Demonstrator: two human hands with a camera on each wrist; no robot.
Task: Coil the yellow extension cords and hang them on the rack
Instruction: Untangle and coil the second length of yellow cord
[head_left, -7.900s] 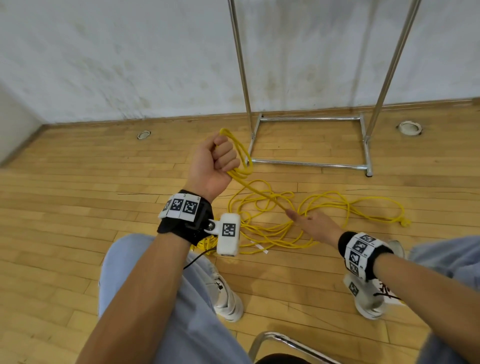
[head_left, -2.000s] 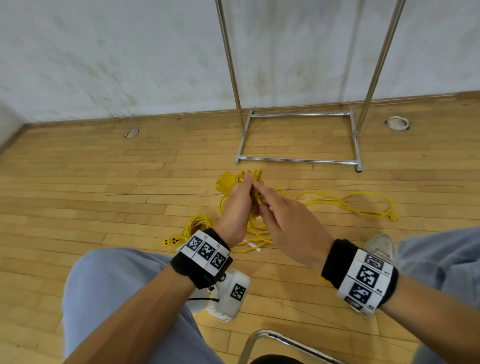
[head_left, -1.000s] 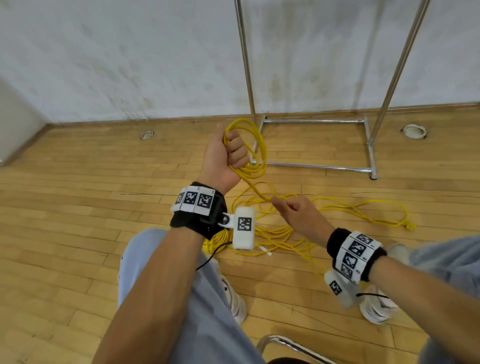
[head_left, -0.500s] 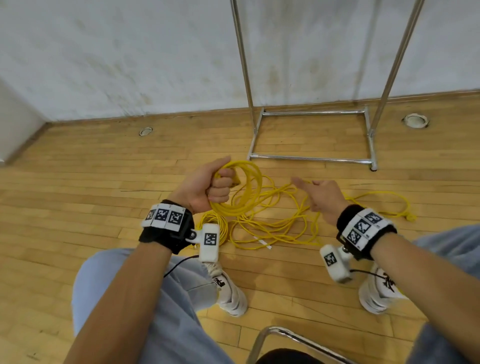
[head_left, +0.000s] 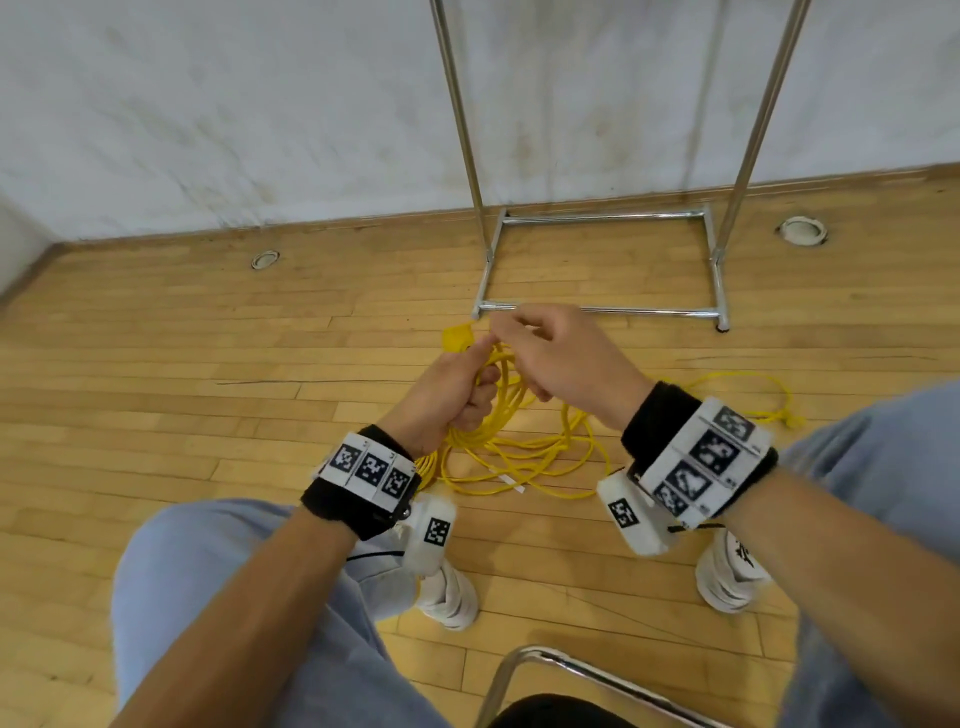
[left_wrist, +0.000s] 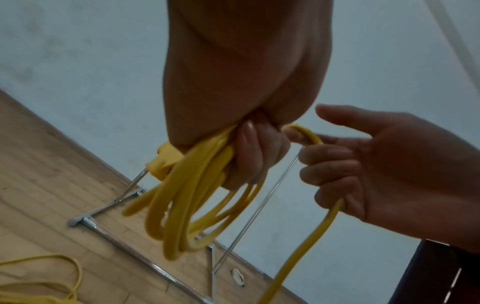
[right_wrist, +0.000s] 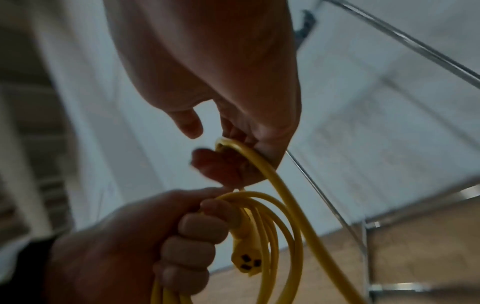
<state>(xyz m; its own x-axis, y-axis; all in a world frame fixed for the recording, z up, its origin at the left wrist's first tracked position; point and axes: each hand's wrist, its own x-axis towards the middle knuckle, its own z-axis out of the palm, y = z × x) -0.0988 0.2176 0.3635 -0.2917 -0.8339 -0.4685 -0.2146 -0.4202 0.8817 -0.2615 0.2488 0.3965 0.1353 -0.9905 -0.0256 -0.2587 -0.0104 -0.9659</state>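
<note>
Before the one metal rack, the left hand grips a bundle of several yellow cord loops. Beside it, the right hand curls its fingers round a single strand. Only the right wrist view shows the three-slot socket end. Remaining cord lies loose on the floor, nearer than the rack.

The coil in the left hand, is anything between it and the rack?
Nothing visible blocks it. The left hand grips the coil, and only bare floor lies before the rack. Uncoiled cord trails on the floor.
</note>
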